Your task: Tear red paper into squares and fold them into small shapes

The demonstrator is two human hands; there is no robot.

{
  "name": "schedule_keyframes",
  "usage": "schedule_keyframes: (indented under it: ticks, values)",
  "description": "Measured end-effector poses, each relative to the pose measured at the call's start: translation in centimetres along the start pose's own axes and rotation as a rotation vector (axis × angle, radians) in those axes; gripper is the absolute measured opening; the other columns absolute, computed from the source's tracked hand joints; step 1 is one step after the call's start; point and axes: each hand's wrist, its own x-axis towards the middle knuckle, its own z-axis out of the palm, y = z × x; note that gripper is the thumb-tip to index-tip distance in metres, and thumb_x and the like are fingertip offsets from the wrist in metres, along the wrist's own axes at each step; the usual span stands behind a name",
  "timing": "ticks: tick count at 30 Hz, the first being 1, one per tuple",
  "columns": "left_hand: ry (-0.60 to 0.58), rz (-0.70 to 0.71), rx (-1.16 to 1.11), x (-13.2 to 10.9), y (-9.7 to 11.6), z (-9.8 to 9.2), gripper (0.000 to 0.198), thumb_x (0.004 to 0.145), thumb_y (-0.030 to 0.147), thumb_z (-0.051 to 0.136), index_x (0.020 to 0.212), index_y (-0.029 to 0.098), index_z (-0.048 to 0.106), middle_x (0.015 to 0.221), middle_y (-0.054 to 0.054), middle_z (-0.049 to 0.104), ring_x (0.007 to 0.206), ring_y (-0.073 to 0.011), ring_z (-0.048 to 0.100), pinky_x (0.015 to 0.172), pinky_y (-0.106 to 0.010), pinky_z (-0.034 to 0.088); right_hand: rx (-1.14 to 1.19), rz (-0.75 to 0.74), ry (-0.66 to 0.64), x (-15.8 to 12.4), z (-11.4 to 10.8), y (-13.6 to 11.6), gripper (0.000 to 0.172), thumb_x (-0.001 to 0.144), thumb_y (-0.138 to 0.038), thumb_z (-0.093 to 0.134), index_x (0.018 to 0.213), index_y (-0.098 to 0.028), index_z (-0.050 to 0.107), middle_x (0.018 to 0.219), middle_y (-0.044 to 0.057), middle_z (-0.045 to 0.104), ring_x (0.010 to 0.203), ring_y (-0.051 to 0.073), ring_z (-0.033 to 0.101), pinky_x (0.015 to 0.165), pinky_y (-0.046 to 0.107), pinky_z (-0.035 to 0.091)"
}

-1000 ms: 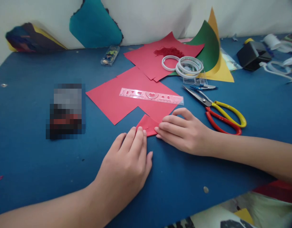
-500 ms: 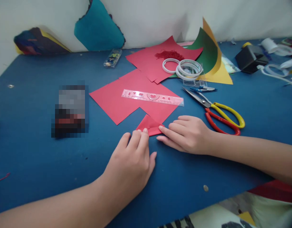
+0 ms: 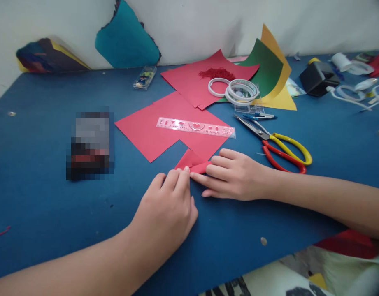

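Note:
A small folded piece of red paper (image 3: 191,161) lies on the blue tabletop, partly covered by my fingers. My left hand (image 3: 167,203) has its fingers bent and pressed together, holding the paper's left part down; its thumb is tucked near the table. From the right, my right hand (image 3: 231,176) reaches in with fingers stretched out. Its index fingertip touches the lower edge beside the left fingertips, and its other fingers cover the paper's right end. Just behind, a clear pink ruler (image 3: 195,126) rests on larger red sheets (image 3: 140,125).
Scissors (image 3: 269,139) with red and yellow handles lie right of my right hand, beside a blue compass (image 3: 260,116). Farther back are tape rolls (image 3: 241,91), red thread (image 3: 217,74) and a green sheet (image 3: 266,65). A black tape dispenser (image 3: 319,78) stands back right. A blurred-out object (image 3: 92,144) lies left.
My right index finger has slid left along the paper's lower edge to the left fingertips. The left hand's thumb has drawn in. The view has shifted slightly.

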Motion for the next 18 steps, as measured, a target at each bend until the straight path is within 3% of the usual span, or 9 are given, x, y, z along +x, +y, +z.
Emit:
schedule_keyframes:
  ticks: [5,11,15,18]
  values:
    - [0.005,0.009,-0.023,0.12,-0.45,-0.14,0.032,0.079,0.014,0.048,0.098,0.001,0.07,0.081,-0.015,0.065,0.069,-0.026,0.057,0.055,-0.037,0.049,0.075,0.011,0.015,-0.01,0.19,0.2,0.036,0.098,-0.039,0.041,0.106,-0.009,0.06,0.074,0.0,0.061,0.067,0.012,0.051,0.063,0.03,0.039]
    - [-0.001,0.02,-0.007,-0.03,-0.49,-0.09,0.033,0.08,0.013,0.047,0.101,0.0,0.069,0.087,-0.017,0.066,0.071,-0.026,0.057,0.056,-0.037,0.048,0.009,-0.004,0.115,-0.26,0.15,0.12,0.032,0.092,-0.039,0.053,0.075,-0.012,0.062,0.061,-0.002,0.054,0.059,0.011,0.048,0.053,0.027,0.037]
    - [-0.046,-0.011,-0.018,-0.38,-0.34,-0.14,0.043,0.084,0.02,0.045,0.115,-0.003,0.061,0.093,-0.019,0.066,0.077,-0.0274,0.057,0.063,-0.038,0.049,-0.041,0.0,0.139,-0.79,0.29,0.28,0.03,0.086,-0.035,0.061,0.064,-0.015,0.059,0.056,-0.002,0.051,0.055,0.012,0.046,0.049,0.027,0.036]
    - [-0.1,-0.029,-0.046,-0.31,-0.24,-0.27,0.047,0.088,0.027,0.043,0.128,0.007,0.054,0.095,-0.016,0.066,0.077,-0.0271,0.056,0.063,-0.038,0.048,-0.065,-0.004,0.144,-0.92,0.33,0.27,0.031,0.085,-0.033,0.062,0.059,-0.017,0.056,0.054,-0.002,0.05,0.052,0.012,0.044,0.047,0.027,0.034]
